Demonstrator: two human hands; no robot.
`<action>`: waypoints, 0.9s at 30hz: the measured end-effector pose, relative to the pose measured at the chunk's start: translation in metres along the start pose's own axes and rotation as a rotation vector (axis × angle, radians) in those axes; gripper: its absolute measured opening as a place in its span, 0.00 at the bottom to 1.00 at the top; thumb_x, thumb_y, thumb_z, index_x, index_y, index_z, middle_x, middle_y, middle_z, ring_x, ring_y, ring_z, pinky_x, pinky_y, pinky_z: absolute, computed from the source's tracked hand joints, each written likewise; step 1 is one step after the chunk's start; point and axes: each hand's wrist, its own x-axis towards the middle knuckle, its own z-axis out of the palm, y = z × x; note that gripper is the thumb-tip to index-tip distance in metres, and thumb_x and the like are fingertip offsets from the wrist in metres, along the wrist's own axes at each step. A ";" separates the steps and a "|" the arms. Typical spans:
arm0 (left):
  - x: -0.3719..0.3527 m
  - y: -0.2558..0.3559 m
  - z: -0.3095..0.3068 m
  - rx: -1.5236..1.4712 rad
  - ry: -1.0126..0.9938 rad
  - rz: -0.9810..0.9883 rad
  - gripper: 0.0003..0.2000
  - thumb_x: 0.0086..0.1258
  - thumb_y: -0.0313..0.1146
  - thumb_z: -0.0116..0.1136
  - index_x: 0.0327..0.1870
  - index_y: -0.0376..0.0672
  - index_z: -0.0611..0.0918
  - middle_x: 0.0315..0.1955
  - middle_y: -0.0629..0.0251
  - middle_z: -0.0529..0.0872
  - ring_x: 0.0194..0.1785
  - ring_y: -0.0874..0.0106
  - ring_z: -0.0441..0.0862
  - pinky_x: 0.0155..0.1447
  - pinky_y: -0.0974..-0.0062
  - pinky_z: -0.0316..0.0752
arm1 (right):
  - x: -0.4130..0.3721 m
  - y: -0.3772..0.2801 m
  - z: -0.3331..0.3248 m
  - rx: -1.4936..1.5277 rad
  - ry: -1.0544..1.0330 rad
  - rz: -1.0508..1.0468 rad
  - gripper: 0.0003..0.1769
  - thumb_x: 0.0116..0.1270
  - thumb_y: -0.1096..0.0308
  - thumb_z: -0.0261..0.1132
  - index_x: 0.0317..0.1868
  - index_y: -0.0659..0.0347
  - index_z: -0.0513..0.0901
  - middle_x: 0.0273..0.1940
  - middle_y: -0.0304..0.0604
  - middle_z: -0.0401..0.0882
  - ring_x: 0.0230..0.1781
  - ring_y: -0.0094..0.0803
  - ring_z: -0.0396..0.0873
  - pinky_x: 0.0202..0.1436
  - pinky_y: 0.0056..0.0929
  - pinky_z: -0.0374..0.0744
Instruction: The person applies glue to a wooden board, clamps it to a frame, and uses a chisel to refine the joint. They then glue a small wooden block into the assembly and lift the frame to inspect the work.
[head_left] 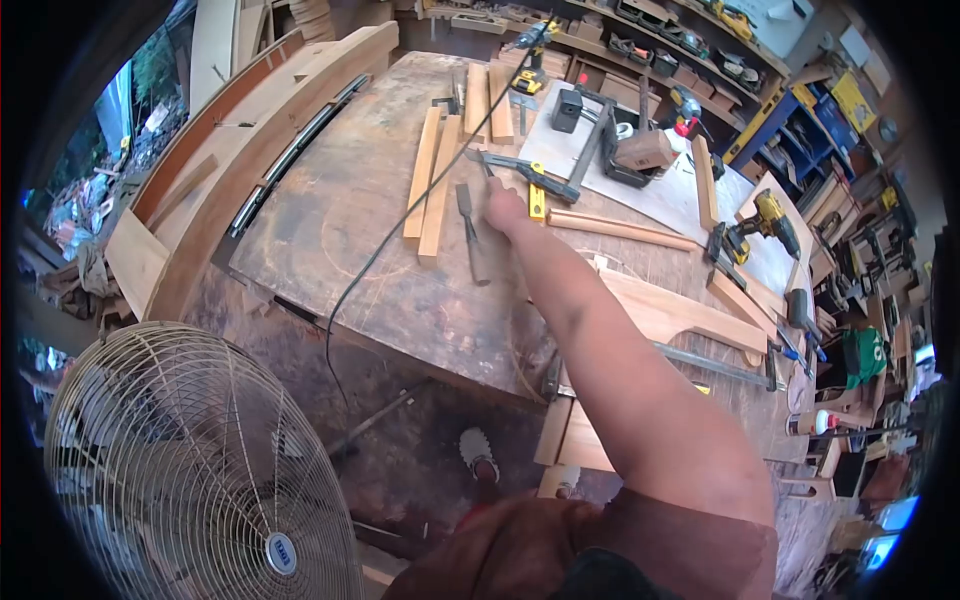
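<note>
Stands at a scuffed workbench (pixel 310 225) in a crowded workshop, near one wire-caged fan (pixel 200 450). Stretches the right arm (pixel 590 330) forward, right hand (pixel 506 208) low over the surface, fingertips at one thin dark tool (pixel 486 164), too small to tell whether gripped or only touched. Has one chisel (pixel 468 225) just beside the hand, and four pale wood strips (pixel 440 190) lying in two pairs.

OK so I'm counting two side-by-side pairs of pale wood strips (pixel 441 200) on my bench, so four there, plus two yellow drills (pixel 770 225), two red-capped bottles (pixel 822 423) and just one big fan (pixel 200 460), lol.
</note>
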 end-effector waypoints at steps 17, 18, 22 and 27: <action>-0.004 0.030 0.113 -0.101 0.968 0.126 0.17 0.84 0.44 0.39 0.42 0.43 0.77 0.24 0.70 0.79 0.22 0.81 0.74 0.26 0.82 0.70 | -0.567 0.212 -0.154 0.563 -0.615 -0.157 0.15 0.77 0.62 0.56 0.57 0.61 0.75 0.37 0.43 0.79 0.39 0.31 0.78 0.44 0.32 0.76; -0.003 0.029 0.114 -0.105 0.986 0.126 0.17 0.84 0.44 0.39 0.42 0.43 0.77 0.24 0.70 0.79 0.22 0.81 0.74 0.26 0.82 0.70 | -0.577 0.212 -0.152 0.497 -0.575 -0.206 0.15 0.77 0.62 0.57 0.57 0.61 0.74 0.38 0.48 0.81 0.39 0.38 0.82 0.44 0.36 0.77; -0.001 0.036 0.115 0.069 1.043 0.130 0.15 0.83 0.42 0.39 0.42 0.41 0.76 0.26 0.69 0.80 0.24 0.81 0.75 0.27 0.82 0.71 | -0.586 0.202 -0.142 0.504 -0.649 -0.199 0.16 0.76 0.61 0.57 0.57 0.60 0.73 0.39 0.57 0.82 0.41 0.54 0.83 0.44 0.45 0.78; -0.004 0.040 0.104 0.109 0.972 0.112 0.12 0.81 0.36 0.41 0.46 0.39 0.77 0.31 0.67 0.84 0.28 0.79 0.78 0.31 0.80 0.74 | -0.577 0.183 -0.127 0.368 -0.601 -0.264 0.16 0.74 0.62 0.57 0.57 0.59 0.70 0.38 0.60 0.82 0.41 0.58 0.82 0.45 0.49 0.78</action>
